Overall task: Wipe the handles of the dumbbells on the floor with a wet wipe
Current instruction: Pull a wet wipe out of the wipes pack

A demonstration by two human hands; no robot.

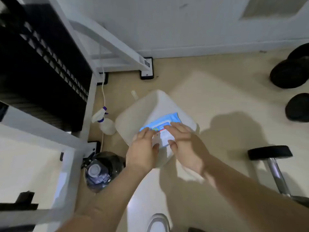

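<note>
Step in hand: getting a wipe out, wiping not yet started. The wet wipe pack (164,122), blue with a white label flap, is lying on top of the white surface (133,118), and both hands are on it.

The left hand (143,148) is pressing down on the pack's left end, fingers close together and fairly straight, thumb by the near edge. The right hand (185,143) is working at the label flap, fingers laid across the top and thumb under the near edge. Motion blur here, so I cannot tell if it is actually pinching the flap. No loose wipe is showing.

The dumbbells are sitting on the floor (217,91), all right of the surface and well apart from it. Two black ones are far right: the upper black dumbbell (287,73) and the lower black dumbbell (298,107). The chrome-handled dumbbell (275,168) is right and nearer the person, handle bare and untouched.

A spray bottle (103,121) is standing just left of the surface. A water jug (98,173) is left and nearer the person.

Next move, as I judge it: lift the flap, pull one wipe free while the left hand is holding the pack down, then reach right to a dumbbell handle. The chrome handle looks closest. The pack is light and likely to lift with the wipe if not held.
</note>
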